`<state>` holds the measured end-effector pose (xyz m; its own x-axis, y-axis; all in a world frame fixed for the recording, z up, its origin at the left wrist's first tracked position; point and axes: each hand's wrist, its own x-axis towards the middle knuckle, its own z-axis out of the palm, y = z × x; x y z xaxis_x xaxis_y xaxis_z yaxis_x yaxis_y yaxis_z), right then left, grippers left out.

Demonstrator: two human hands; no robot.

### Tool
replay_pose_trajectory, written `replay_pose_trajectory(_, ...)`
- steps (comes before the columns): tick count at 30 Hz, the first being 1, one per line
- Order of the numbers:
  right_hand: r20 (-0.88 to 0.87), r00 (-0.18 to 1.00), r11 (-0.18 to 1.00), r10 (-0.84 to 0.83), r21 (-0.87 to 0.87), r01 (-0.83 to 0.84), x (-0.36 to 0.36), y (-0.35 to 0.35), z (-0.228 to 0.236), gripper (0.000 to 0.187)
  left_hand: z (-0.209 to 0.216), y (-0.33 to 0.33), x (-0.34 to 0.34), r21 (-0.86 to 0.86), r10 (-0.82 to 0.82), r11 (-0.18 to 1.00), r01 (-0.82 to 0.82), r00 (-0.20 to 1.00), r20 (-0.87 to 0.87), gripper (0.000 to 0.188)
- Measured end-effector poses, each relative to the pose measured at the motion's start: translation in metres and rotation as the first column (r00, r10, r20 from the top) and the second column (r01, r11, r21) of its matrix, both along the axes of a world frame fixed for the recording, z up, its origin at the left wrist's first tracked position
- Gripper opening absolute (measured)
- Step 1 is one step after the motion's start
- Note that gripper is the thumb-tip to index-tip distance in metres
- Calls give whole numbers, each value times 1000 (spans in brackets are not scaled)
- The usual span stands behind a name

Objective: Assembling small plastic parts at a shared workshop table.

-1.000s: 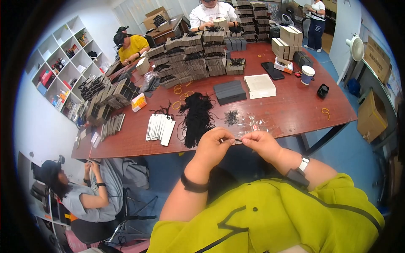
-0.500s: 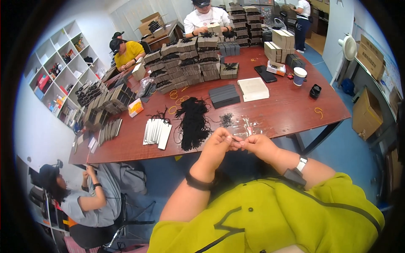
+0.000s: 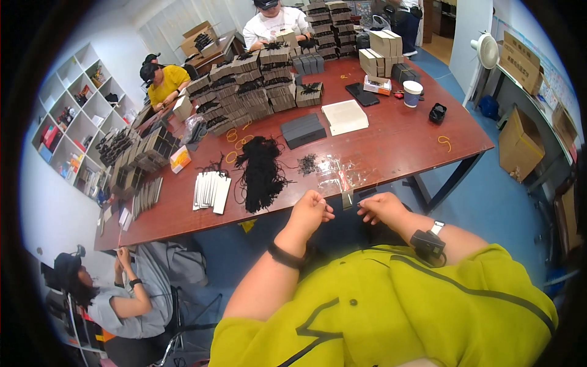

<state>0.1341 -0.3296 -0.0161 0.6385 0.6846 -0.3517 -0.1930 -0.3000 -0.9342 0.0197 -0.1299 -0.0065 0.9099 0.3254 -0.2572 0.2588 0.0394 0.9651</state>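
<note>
My left hand [image 3: 312, 210] is just off the table's near edge, its fingers curled and closed; whatever may be in them is too small to make out. Apart from it, my right hand [image 3: 383, 209] pinches thumb and finger together, with a tiny dark speck at the tips that I cannot name. Between the two hands, a small strip [image 3: 347, 199] hangs at the table edge. Clear plastic film [image 3: 342, 174] lies on the table just beyond. Left of the film are small black pieces [image 3: 307, 164] and a heap of black cords [image 3: 262, 174].
White cards [image 3: 211, 191] lie left on the red-brown table [image 3: 391, 147]. Farther back are dark grey boxes [image 3: 303, 131], a white tray [image 3: 345, 117], a phone [image 3: 362, 95], a paper cup [image 3: 412, 94] and stacked grey bundles [image 3: 251, 92]. A person [image 3: 131, 293] sits at the left.
My hands, together half a second ago, have come apart, the right one moving to the right. The view has shifted, so the table appears farther left and higher.
</note>
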Motion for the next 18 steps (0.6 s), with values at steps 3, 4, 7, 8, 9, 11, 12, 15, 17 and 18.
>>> replay_pose_trajectory(3, 20, 1000, 1000, -1, -26, 2, 0, 4, -4, 27, 1, 0, 0, 67, 23, 998, -21, 999, -30, 5)
replay_pose_trajectory(4, 39, 999, 1000, 13, -28, -12, 1, 5, -5, 28, 1, 1, 0, 68, 23, 998, -20, 999, -32, 5)
replay_pose_trajectory(7, 75, 997, 999, 30, -24, -28, 1, 9, -8, 27, -2, 5, 0, 124, 36, 992, -32, 999, -31, 5)
replay_pose_trajectory(8, 94, 995, 999, 32, -16, -30, 1, 11, -9, 26, -3, 7, 1, 132, 39, 991, -36, 999, -19, 5)
replay_pose_trajectory(9, 91, 995, 999, 33, -16, -32, 1, 12, -10, 26, -4, 8, 1, 139, 42, 989, -41, 999, -7, 5)
replay_pose_trajectory(11, 181, 983, 1000, 24, -2, -24, 2, 15, -12, 24, -4, 9, 0, 132, 46, 990, -48, 999, 18, 5)
replay_pose_trajectory(12, 180, 983, 1000, 25, -2, -25, 3, 17, -15, 24, -3, 10, 0, 124, 48, 991, -53, 998, 45, 5)
replay_pose_trajectory(15, 232, 971, 999, 48, -2, -49, 4, 22, -22, 23, -2, 21, -2, 149, -69, 987, 64, 997, 32, 4)
replay_pose_trajectory(17, 354, 934, 999, 37, 3, -41, 3, 24, -23, 22, 6, 31, -8, 374, -177, 914, 156, 984, 21, 2)
replay_pose_trajectory(18, 355, 934, 999, 37, 1, -40, 3, 24, -22, 22, 12, 34, -11, 576, -278, 783, 234, 961, -12, 0)
